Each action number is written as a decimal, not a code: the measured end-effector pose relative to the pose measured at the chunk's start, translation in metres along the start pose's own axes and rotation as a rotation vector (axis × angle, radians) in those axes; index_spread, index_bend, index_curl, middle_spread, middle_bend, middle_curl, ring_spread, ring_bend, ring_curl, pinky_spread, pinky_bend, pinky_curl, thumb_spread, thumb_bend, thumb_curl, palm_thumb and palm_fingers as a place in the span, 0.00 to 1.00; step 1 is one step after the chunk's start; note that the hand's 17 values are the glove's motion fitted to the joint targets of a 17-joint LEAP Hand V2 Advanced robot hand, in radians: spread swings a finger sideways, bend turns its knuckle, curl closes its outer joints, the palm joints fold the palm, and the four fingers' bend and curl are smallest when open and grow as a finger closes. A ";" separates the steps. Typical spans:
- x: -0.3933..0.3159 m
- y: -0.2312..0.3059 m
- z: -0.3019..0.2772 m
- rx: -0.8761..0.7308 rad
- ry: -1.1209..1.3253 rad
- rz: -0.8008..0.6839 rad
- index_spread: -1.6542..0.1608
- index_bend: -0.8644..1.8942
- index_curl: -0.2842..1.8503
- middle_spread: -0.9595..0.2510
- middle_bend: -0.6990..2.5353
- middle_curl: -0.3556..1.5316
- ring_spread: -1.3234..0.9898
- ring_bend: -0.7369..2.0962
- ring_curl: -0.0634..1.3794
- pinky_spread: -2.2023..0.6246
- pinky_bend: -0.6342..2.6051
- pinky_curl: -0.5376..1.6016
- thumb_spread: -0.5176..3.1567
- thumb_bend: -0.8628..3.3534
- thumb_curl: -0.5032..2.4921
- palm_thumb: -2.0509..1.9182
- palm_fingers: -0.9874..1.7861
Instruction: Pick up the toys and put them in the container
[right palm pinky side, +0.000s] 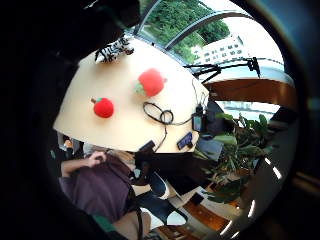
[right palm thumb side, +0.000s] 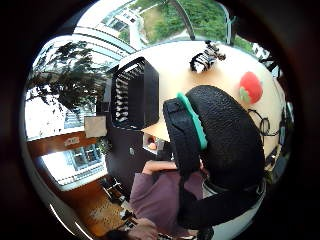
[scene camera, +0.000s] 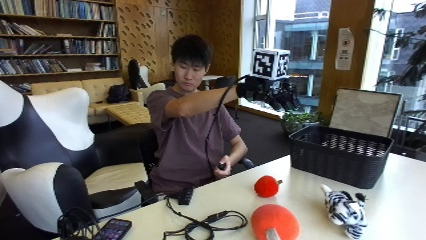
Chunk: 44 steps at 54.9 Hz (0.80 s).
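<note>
A person is seated at a pale table, with the gloved right hand raised high in the air, above and just to the near side of a black slatted basket that stands on the table. The fingers are seen hanging downward, slightly apart and relaxed, and nothing is held in them.

Three toys lie on the table, outside the basket. A small red tomato-like toy is placed nearest the basket. A larger red strawberry-like plush is set closer to the camera. A black-and-white striped zebra plush is found beside it, near the basket's front wall. A tangle of black cable and a phone are also spread on the table near the person.

None of the three toys on the table is judged to have been put away yet; the basket's inside cannot be seen.

Several risks can be judged from here. The round tomato could be nudged and rolled off if it is approached from the side. The cable could be snagged by the hand on a reach towards the strawberry. A toy released from this height could be bounced off the basket's rim.
</note>
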<state>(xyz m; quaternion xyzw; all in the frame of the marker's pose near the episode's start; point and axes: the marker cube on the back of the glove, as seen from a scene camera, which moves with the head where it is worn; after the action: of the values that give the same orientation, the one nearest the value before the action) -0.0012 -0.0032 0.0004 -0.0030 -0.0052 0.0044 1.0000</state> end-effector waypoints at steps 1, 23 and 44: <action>-0.001 -0.001 0.000 -0.002 -0.002 0.002 0.88 0.37 0.15 0.80 0.27 0.20 0.57 0.36 0.06 0.78 0.34 0.29 0.27 0.20 0.16 0.51 0.46; 0.001 -0.028 -0.011 0.009 0.020 0.062 0.82 0.37 0.22 0.76 0.27 0.27 0.56 0.42 0.15 0.78 0.40 0.37 0.51 0.20 0.19 0.50 0.38; 0.052 -0.048 -0.019 -0.004 0.072 0.093 0.81 0.36 0.24 0.76 0.27 0.33 0.56 0.45 0.19 0.78 0.44 0.40 0.52 0.20 0.21 0.50 0.33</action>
<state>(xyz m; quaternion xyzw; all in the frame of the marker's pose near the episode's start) 0.0517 -0.0511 -0.0181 -0.0053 0.0308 0.0505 0.9982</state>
